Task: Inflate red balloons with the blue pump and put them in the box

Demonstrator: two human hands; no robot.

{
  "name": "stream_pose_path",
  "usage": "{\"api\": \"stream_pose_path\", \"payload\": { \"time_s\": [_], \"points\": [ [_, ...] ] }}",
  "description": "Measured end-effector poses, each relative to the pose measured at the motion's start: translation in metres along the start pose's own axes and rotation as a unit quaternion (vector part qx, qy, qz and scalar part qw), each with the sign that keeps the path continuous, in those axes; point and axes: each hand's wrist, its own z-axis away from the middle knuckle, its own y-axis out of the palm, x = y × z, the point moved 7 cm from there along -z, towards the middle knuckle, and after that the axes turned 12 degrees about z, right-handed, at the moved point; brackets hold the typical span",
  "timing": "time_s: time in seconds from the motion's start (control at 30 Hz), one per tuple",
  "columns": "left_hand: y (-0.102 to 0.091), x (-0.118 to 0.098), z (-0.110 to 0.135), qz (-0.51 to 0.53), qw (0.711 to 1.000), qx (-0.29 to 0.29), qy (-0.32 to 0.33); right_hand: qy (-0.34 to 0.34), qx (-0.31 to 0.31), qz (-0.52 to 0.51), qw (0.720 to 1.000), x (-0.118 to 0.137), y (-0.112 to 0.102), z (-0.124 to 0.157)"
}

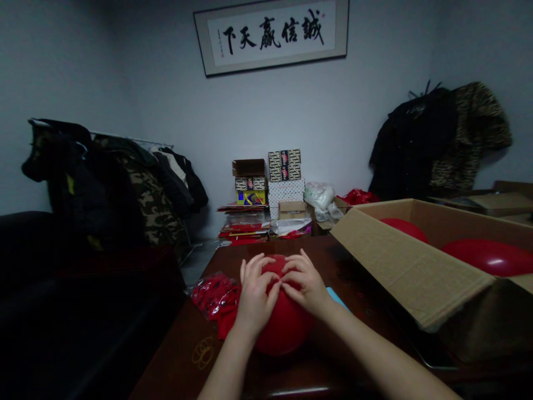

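Your hands [255, 286], pinched nearly closed, hold the red balloon [287, 328] up top — likely light, stretchy, poppable — grip only there.

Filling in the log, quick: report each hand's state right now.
Left hand: closed in a pinch, holding the balloon at its top.
Right hand: closed in a pinch, holding the balloon at the same spot.

Smooth rubber balloon [287, 330], glossy wooden table [175, 373]
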Motion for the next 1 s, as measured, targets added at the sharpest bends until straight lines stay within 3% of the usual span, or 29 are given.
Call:
{"api": "stream_pose_path", "payload": {
  "time_s": [0.37,0.57,0.7,1.0],
  "points": [
    [0.000,-0.013,0.000,-0.012,1.000,-0.008,-0.008,-0.077,-0.029,0.021,0.996,0.012,-0.020,0.001],
    [0.004,-0.016,-0.001,-0.032,0.999,0.019,-0.016,-0.130,-0.022,0.086,0.987,0.015,-0.018,0.005],
    [0.007,-0.017,-0.002,-0.041,0.998,0.042,-0.015,-0.167,-0.051,0.112,0.978,0.017,-0.023,0.007],
    [0.006,-0.018,-0.005,0.015,1.000,0.022,-0.008,-0.153,-0.052,0.081,0.984,0.012,-0.042,0.002]
  ]
}}
